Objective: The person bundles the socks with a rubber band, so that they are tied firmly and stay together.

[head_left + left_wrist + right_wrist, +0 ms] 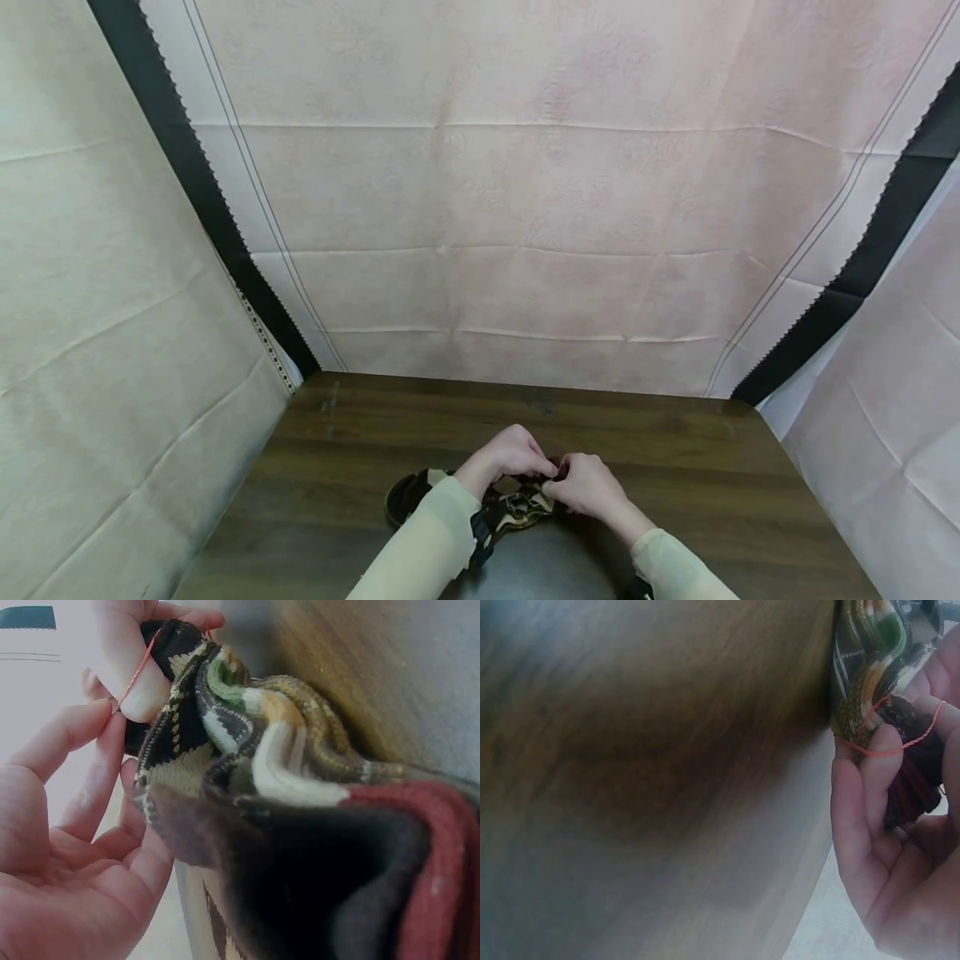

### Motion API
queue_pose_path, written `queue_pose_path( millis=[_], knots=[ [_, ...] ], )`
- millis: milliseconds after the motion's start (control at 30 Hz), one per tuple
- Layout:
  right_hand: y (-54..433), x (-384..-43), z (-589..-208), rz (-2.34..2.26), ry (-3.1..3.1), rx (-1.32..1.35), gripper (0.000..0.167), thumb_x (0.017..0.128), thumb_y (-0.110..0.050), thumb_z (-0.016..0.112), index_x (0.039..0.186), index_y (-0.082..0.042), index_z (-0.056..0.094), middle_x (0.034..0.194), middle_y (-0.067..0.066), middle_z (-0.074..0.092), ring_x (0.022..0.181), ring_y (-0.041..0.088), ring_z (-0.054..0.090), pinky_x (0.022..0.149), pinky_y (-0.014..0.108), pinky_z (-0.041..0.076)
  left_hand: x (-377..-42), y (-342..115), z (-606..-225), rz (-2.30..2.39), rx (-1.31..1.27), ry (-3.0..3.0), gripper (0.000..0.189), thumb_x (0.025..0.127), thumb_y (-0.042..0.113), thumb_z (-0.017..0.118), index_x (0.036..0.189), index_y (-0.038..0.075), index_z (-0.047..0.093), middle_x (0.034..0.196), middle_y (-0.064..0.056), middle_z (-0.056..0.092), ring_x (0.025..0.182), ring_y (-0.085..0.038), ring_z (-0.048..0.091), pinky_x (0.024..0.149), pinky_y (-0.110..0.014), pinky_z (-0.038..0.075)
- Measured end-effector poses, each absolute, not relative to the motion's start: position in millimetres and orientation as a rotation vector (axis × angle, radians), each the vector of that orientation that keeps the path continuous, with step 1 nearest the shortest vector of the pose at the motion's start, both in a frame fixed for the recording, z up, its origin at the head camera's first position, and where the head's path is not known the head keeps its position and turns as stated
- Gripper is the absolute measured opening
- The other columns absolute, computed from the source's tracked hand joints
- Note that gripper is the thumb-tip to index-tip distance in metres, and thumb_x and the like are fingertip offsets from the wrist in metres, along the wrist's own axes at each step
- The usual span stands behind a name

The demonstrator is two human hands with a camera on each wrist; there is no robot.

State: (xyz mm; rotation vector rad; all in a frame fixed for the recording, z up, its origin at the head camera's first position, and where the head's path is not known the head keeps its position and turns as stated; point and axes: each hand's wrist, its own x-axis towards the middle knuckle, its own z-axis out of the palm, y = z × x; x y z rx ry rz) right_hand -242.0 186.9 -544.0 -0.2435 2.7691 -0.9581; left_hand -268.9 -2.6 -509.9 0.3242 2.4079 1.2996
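A patterned knitted piece (519,510), tube-like with a dark open end, lies on the table between the forearms. Its bands are dark, green, white, orange and maroon (300,761). My left hand (516,452) pinches a thin red thread (139,671) between thumb and index finger, and its other fingers lie beside the knit. The right hand (592,486) grips the gathered dark end (915,754) of the knitted piece with curled fingers. Across the right thumb runs a loop of the red thread (889,752). Where the thread enters the knit is partly hidden.
The brown wooden table (360,442) has a greyish sheen near its front. Pale fabric walls (525,208) with black edge strips (225,242) enclose it at the back and both sides. A dark wrist strap (480,533) sits on the left sleeve.
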Motion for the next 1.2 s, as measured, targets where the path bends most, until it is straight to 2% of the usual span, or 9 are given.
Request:
queue_pose_path(
  millis=[133,400,567,667,800,967,1200],
  knots=[
    [186,-242,-544,-0.948,2.776,-0.25,0.019,0.083,-0.031,0.078,0.085,-0.014,0.069,0.06,0.0,0.064,0.049,0.018,0.064,0.047,0.035,0.053,-270,0,-509,1.261,0.317,2.42,0.028,0.083,0.022,0.092,0.066,0.004,0.079,0.055,-0.001,0.059,0.059,-0.019,0.057,0.057,-0.029,0.042],
    [185,-240,-543,-0.951,2.774,-0.269,0.018,0.084,-0.029,0.079,0.085,-0.014,0.069,0.062,-0.001,0.065,0.05,0.017,0.064,0.048,0.034,0.054,-268,1,-508,1.172,0.298,2.442,0.024,0.084,0.021,0.088,0.068,0.006,0.078,0.057,-0.001,0.059,0.062,-0.018,0.058,0.058,-0.028,0.043],
    [185,-241,-543,-1.007,2.742,-0.274,0.019,0.084,-0.028,0.078,0.092,-0.012,0.072,0.067,-0.001,0.066,0.052,0.017,0.065,0.05,0.034,0.055,-268,-1,-507,1.173,0.281,2.426,0.027,0.087,0.018,0.083,0.065,0.005,0.074,0.055,0.002,0.053,0.055,-0.016,0.05,0.056,-0.028,0.038],
    [185,-240,-542,-1.06,2.717,-0.285,0.019,0.086,-0.026,0.078,0.097,-0.011,0.075,0.071,-0.001,0.068,0.054,0.017,0.067,0.05,0.034,0.057,-268,-1,-508,1.173,0.283,2.43,0.037,0.091,0.017,0.08,0.058,0.008,0.066,0.05,0.005,0.043,0.048,-0.014,0.037,0.05,-0.027,0.03],
    [189,-239,-541,-1.104,2.697,-0.304,0.018,0.089,-0.025,0.077,0.101,-0.012,0.078,0.076,-0.001,0.07,0.056,0.017,0.068,0.051,0.034,0.057,-268,1,-508,1.202,0.323,2.469,0.052,0.092,0.012,0.077,0.049,0.014,0.048,0.047,0.007,0.03,0.043,-0.011,0.022,0.044,-0.027,0.02],
    [196,-237,-538,-1.174,2.629,-0.309,0.017,0.092,-0.024,0.076,0.101,-0.01,0.079,0.077,0.001,0.07,0.06,0.019,0.071,0.052,0.035,0.058,-269,3,-509,1.2,0.37,2.56,0.057,0.09,0.006,0.073,0.047,0.019,0.038,0.043,0.009,0.026,0.04,-0.009,0.018,0.043,-0.027,0.016],
    [206,-231,-543,-1.268,2.562,-0.323,0.015,0.094,-0.018,0.077,0.103,-0.006,0.079,0.081,0.003,0.072,0.061,0.02,0.071,0.054,0.035,0.061,-271,-10,-520,1.106,0.24,2.689,0.065,0.092,0.008,0.077,0.048,0.02,0.032,0.043,0.01,0.02,0.039,-0.009,0.014,0.042,-0.028,0.016]
  ],
)
